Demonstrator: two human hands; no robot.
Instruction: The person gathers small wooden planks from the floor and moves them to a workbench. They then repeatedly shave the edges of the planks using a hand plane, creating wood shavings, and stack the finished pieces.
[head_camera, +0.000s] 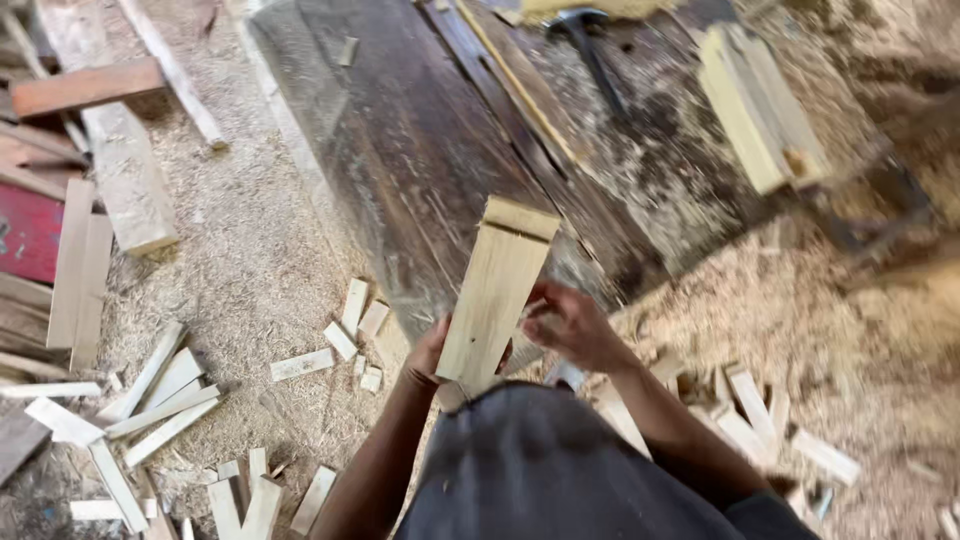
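Observation:
I hold a pale wooden board (495, 290) upright in front of me, over the near edge of a dark worn workbench (420, 150). My left hand (428, 352) grips the board's lower end from the left. Touching the board's right edge, my right hand (570, 322) has its fingers curled against it. A dark cloth over my lap (540, 470) hides the board's bottom end.
A hammer (590, 45) lies at the bench's far end, beside a stack of pale boards (760, 105). Offcuts (160, 400) and sawdust cover the floor on both sides. Planks (120, 170) lie at the left.

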